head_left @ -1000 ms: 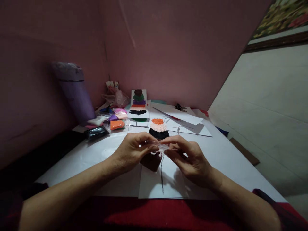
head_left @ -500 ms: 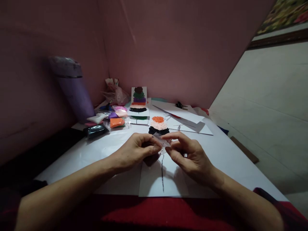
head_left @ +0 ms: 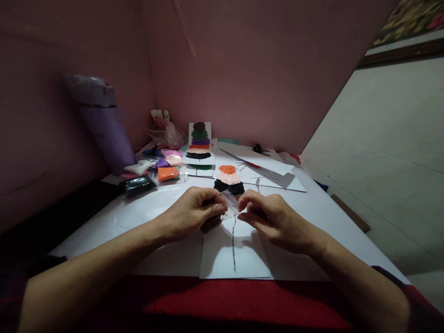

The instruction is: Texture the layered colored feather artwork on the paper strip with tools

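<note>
Plastic bag (head_left: 229, 200) between both hands (head_left: 189, 213) (head_left: 279, 219)

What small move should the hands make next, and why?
Perhaps the right hand should pinch the nearest edge of the bag: the left hand grips it, while the right thumb and finger are beside it, seemingly slightly apart.

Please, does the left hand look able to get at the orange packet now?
Probably yes: only bare white surface shows between the left hand and the orange packet, though its fingers pinch a clear bag.
</note>
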`<state>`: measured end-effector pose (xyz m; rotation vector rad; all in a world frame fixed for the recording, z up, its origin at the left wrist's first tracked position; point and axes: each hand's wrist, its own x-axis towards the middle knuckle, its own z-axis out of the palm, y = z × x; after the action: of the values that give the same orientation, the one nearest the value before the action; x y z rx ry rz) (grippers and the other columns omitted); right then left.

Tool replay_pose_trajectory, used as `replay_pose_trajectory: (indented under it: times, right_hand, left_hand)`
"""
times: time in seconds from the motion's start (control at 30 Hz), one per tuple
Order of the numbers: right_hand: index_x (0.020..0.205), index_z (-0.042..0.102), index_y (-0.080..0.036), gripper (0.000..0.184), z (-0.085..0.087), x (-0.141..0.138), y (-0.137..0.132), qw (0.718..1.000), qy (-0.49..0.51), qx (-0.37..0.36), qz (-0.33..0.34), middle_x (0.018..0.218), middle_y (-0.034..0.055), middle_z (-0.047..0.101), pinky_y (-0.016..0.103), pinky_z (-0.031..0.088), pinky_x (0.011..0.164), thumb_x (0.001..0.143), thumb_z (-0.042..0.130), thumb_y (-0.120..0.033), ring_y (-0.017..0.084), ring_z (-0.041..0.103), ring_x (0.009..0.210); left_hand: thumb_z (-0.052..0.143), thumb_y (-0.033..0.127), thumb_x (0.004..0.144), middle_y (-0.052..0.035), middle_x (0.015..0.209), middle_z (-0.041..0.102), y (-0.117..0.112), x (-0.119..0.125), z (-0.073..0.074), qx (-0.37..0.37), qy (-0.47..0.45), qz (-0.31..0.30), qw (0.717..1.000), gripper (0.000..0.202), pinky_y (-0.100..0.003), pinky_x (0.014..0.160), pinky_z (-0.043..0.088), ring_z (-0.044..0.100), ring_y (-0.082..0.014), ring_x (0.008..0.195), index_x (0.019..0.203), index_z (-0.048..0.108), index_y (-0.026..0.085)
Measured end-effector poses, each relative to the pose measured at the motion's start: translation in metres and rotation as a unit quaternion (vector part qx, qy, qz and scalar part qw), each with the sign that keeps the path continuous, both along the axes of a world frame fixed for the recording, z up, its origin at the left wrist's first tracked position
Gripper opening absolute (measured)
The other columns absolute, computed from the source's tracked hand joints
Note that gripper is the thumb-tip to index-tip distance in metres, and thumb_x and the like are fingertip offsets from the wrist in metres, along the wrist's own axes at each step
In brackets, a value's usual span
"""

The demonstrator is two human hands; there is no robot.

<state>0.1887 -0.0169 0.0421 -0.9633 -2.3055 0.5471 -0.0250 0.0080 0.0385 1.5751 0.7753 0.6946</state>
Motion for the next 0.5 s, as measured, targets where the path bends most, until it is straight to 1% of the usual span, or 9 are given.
replay_pose_trajectory:
  times: [0.1,0.13,0.17,0.23,0.27,0.33,0.4,0.43,0.5]
  right_hand:
    - [0.090,0.056,-0.020,0.005,0.000,-0.001,0.001,1.000,0.018,-0.023,0.012,0.056,-0.0091,0.038,0.023,0.029,0.048,0.088,0.057,-0.015,0.008,0.031,0.048]
    - [0.089,0.057,-0.020,0.004,-0.001,-0.001,0.001,0.999,0.026,-0.028,0.007,0.056,-0.0086,0.040,0.023,0.029,0.048,0.088,0.058,-0.016,0.009,0.032,0.049]
    - [0.087,0.057,-0.019,0.002,-0.001,-0.002,0.001,0.999,0.036,-0.033,-0.005,0.057,-0.0075,0.043,0.023,0.030,0.048,0.088,0.058,-0.017,0.009,0.035,0.049]
    - [0.082,0.057,-0.019,0.008,-0.003,-0.003,0.001,0.995,0.074,-0.050,-0.042,0.060,-0.0047,0.050,0.024,0.033,0.048,0.089,0.059,-0.022,0.009,0.041,0.051]
    - [0.082,0.056,-0.019,0.010,-0.004,-0.004,0.001,0.990,0.106,-0.068,-0.059,0.060,-0.0041,0.052,0.024,0.034,0.048,0.090,0.059,-0.024,0.010,0.043,0.051]
    - [0.090,0.053,-0.019,0.013,-0.006,-0.006,0.002,0.971,0.185,-0.128,-0.078,0.055,-0.0065,0.050,0.023,0.034,0.046,0.089,0.061,-0.029,0.010,0.044,0.048]
    - [0.098,0.050,-0.019,0.023,-0.008,-0.009,0.002,0.943,0.255,-0.199,-0.074,0.049,-0.0107,0.045,0.021,0.030,0.042,0.088,0.064,-0.034,0.008,0.038,0.043]
    - [0.100,0.050,-0.019,0.027,-0.009,-0.011,0.003,0.931,0.278,-0.227,-0.069,0.047,-0.0119,0.043,0.020,0.028,0.040,0.087,0.066,-0.037,0.008,0.036,0.040]
    - [0.094,0.052,-0.018,0.028,-0.010,-0.014,0.003,0.917,0.301,-0.256,-0.060,0.047,-0.0120,0.043,0.019,0.025,0.038,0.086,0.067,-0.041,0.006,0.031,0.038]
  left_hand:
    - [0.066,0.036,0.080,0.0047,0.051,0.050,0.000,0.001,-0.001,-0.008,-0.004,0.000,1.000,0.025,-0.019,0.043,0.033,0.042,-0.0066,0.044,0.075,0.058,0.013]
    - [0.066,0.037,0.080,0.0048,0.051,0.050,0.000,0.001,-0.001,-0.012,-0.010,-0.002,1.000,0.026,-0.019,0.043,0.033,0.042,-0.0067,0.044,0.076,0.058,0.013]
    - [0.066,0.038,0.080,0.0047,0.050,0.051,0.000,0.002,-0.001,-0.015,-0.018,-0.004,1.000,0.026,-0.019,0.043,0.033,0.043,-0.0068,0.044,0.077,0.059,0.013]
    - [0.066,0.038,0.082,0.0039,0.050,0.053,0.000,0.001,-0.001,-0.016,-0.030,-0.008,0.999,0.027,-0.019,0.044,0.034,0.044,-0.0071,0.043,0.081,0.061,0.012]
    - [0.065,0.038,0.083,0.0032,0.051,0.055,0.001,0.000,0.000,-0.015,-0.034,-0.008,0.999,0.026,-0.019,0.044,0.034,0.046,-0.0073,0.043,0.084,0.061,0.012]
    - [0.063,0.038,0.085,0.0022,0.051,0.057,0.001,-0.001,0.001,-0.012,-0.042,0.002,0.999,0.026,-0.018,0.045,0.035,0.047,-0.0072,0.043,0.085,0.061,0.012]
    - [0.063,0.038,0.087,0.0024,0.051,0.058,0.001,-0.002,0.002,-0.007,-0.054,0.018,0.998,0.027,-0.018,0.046,0.036,0.048,-0.0069,0.044,0.081,0.060,0.012]
    - [0.063,0.039,0.087,0.0024,0.052,0.058,0.000,-0.002,0.002,-0.004,-0.063,0.024,0.998,0.028,-0.018,0.046,0.037,0.049,-0.0069,0.044,0.079,0.060,0.012]
    - [0.065,0.039,0.086,0.0014,0.055,0.060,-0.001,0.000,0.002,-0.007,-0.077,0.028,0.997,0.029,-0.018,0.046,0.038,0.051,-0.0074,0.045,0.078,0.059,0.012]
